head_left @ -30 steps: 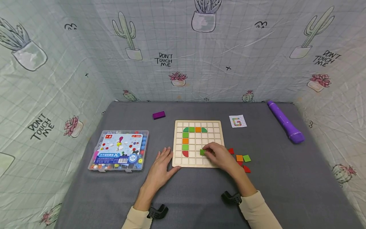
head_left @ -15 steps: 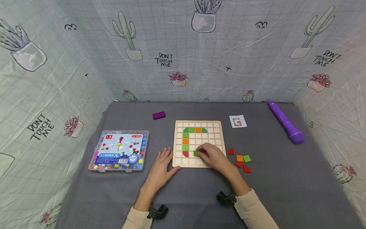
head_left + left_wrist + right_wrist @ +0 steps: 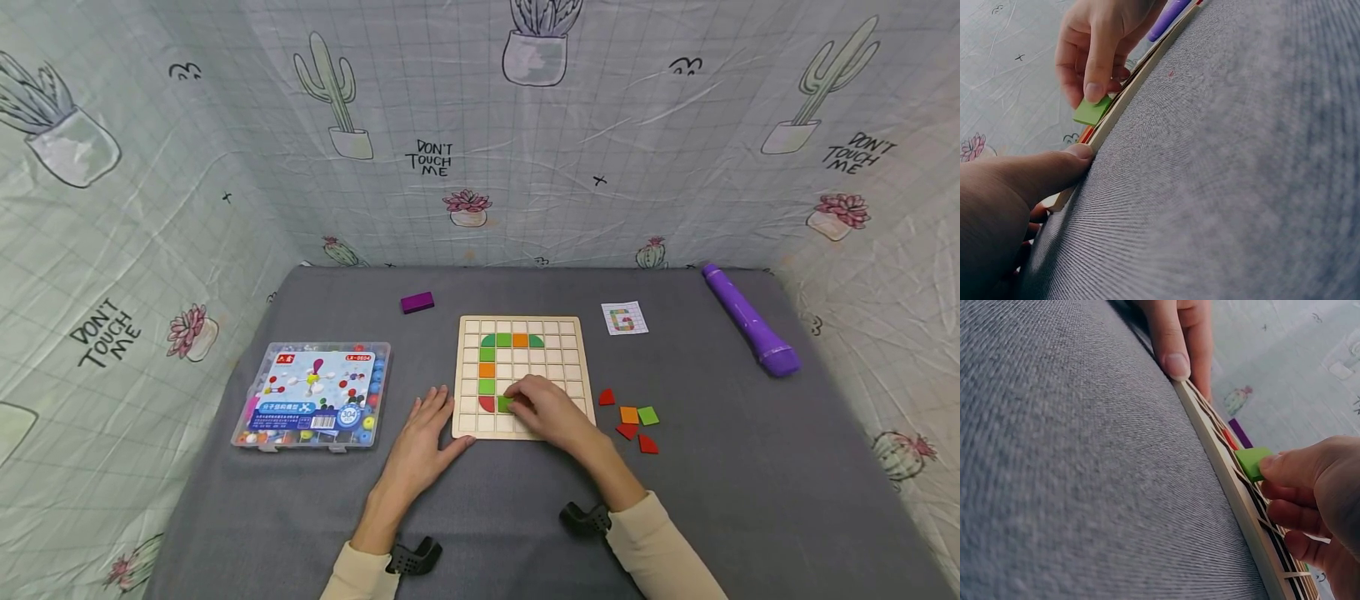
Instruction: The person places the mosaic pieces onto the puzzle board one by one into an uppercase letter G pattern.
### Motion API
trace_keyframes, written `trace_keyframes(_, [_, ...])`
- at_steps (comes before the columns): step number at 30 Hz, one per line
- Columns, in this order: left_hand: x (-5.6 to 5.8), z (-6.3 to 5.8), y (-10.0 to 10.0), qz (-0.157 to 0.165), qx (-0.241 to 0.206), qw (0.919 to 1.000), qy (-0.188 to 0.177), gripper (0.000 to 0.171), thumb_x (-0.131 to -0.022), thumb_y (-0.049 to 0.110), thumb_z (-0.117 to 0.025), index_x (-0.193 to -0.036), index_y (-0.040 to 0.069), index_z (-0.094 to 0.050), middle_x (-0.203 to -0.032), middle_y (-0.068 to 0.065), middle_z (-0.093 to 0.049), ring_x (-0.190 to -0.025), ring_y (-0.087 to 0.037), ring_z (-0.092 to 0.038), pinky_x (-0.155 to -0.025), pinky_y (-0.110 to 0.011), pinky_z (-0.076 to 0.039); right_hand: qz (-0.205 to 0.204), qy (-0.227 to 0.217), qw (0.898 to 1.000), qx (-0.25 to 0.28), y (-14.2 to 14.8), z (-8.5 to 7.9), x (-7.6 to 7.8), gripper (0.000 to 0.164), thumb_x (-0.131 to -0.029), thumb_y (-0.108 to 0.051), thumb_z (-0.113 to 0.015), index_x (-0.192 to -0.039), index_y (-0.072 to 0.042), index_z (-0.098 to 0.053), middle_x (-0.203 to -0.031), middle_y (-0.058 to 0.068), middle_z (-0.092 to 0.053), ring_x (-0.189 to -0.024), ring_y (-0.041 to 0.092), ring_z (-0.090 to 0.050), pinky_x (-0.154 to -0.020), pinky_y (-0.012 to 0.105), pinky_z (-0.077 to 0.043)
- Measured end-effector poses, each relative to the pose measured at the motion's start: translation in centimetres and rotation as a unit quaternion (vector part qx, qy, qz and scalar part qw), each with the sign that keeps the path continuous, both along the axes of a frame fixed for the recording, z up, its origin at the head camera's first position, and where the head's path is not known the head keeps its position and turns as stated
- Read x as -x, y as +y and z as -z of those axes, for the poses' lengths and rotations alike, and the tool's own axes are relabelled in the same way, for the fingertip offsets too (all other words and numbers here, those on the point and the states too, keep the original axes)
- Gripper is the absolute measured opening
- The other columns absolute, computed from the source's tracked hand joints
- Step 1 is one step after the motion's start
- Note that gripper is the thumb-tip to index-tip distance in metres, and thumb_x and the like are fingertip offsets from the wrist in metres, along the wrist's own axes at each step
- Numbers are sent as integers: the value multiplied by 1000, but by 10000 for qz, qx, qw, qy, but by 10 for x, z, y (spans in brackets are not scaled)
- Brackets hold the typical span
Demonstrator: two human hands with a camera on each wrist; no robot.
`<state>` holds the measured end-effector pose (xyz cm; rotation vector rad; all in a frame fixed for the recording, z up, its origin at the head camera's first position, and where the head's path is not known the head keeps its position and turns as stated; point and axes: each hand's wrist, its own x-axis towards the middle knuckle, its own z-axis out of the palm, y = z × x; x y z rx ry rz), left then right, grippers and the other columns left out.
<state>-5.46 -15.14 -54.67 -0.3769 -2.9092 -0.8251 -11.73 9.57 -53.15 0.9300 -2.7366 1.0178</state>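
We list one green square tile (image 3: pixel 1252 464), no long axis, pinched in the grip of the right hand (image 3: pixel 555 411) and projecting leftward, tilted at the board (image 3: pixel 570 327) just right of the red rounded tile (image 3: pixel 487 403), the left hand (image 3: pixel 423 435), spread, farther off.

1. The board (image 3: pixel 567 354) lies on the desk (image 3: pixel 510 517), set tiles (image 3: pixel 487 369) in its cells.
2. The case (image 3: pixel 311 396) lies left of it; between them, the left hand (image 3: pixel 423 433) touches the board's near-left corner.
3. The right hand (image 3: pixel 557 412) is over the board, its held tile (image 3: pixel 504 404) just right of the nearest set tile.
4. The block (image 3: pixel 417 302) lies behind, leftward.
5. Rightward: the card (image 3: pixel 624 317) farther back, loose tiles (image 3: pixel 628 415) nearer, the microphone (image 3: pixel 750 320) outermost.
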Motion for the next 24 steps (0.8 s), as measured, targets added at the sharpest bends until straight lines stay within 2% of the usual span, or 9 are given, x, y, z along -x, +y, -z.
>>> trace_keyframes(15, [0,1,0,6,26,10000,92,72,-87,43,-76,-140,-1,-56,-152,-19,-49,-146,-36,-41,-125,-52,-28,-56,395,9990,-223,-2,1,1,12,-91,-12,-74,-102,-9,-78,-93,1,-64,-79,11,-59,-73,28,-56])
trace_keyframes(24, [0,-1,0,3,18,10000,-16,73,-88,44,-75,-142,0,-55,-153,-18,-48,-148,-34,-39,-126,-51,-26,-220,783,9960,-372,-1,3,1,14,-90,-11,-75,-103,-8,-79,-91,2,-62,-77,11,-56,-69,26,-54])
